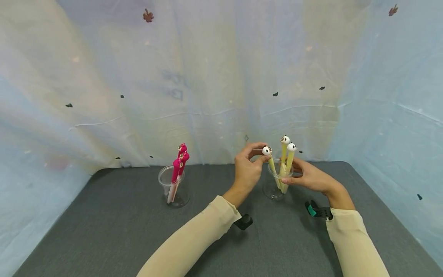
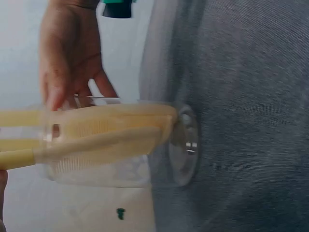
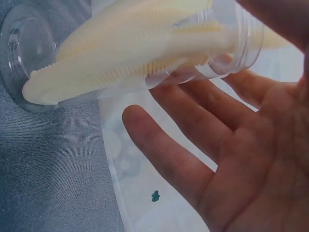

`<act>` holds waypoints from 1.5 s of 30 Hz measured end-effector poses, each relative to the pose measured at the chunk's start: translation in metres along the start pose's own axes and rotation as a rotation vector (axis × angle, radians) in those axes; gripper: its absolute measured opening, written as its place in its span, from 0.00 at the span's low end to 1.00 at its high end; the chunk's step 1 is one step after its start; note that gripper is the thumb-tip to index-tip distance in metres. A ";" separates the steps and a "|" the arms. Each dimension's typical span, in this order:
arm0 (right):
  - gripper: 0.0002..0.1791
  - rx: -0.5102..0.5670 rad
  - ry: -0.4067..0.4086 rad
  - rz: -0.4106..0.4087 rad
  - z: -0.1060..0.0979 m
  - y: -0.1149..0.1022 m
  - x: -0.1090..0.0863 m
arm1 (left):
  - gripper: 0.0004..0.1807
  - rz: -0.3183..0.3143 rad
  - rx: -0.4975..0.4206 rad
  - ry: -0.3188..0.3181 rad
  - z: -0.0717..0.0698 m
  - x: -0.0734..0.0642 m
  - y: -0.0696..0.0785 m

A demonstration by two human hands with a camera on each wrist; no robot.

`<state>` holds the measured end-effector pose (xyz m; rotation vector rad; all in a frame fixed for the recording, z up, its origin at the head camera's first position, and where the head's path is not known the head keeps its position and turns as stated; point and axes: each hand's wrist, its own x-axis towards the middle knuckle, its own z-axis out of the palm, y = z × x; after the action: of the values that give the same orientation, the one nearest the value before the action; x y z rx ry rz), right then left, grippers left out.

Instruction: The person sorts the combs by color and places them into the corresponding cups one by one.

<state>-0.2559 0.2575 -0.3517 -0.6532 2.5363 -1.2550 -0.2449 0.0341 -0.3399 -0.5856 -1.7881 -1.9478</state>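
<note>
A clear plastic jar stands on the table toward the right, holding three pale yellow combs with their toothed ends down. White panda heads top their handles above the rim. My left hand pinches the leftmost comb just at its panda head; that comb leans left against the rim. Around the jar's upper part, my right hand holds it, thumb in front and fingers behind. In the left wrist view, the combs' teeth show through the jar wall, while the left fingers are mostly cut off.
A second clear jar stands to the left with three pink-topped sticks, their character heads above its rim. Both stand on a dark grey table. Behind hangs a pale patterned curtain, meeting the table's back edge.
</note>
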 end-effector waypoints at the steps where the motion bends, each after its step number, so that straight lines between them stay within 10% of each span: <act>1: 0.45 0.005 -0.002 0.001 0.000 0.000 0.000 | 0.18 -0.002 0.004 -0.002 0.000 0.000 -0.001; 45: 0.43 -0.001 0.009 -0.005 0.002 -0.003 -0.001 | 0.19 -0.049 0.001 0.012 0.000 0.000 -0.015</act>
<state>-0.2536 0.2549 -0.3510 -0.6551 2.5447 -1.2611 -0.2536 0.0352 -0.3518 -0.5338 -1.8120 -1.9782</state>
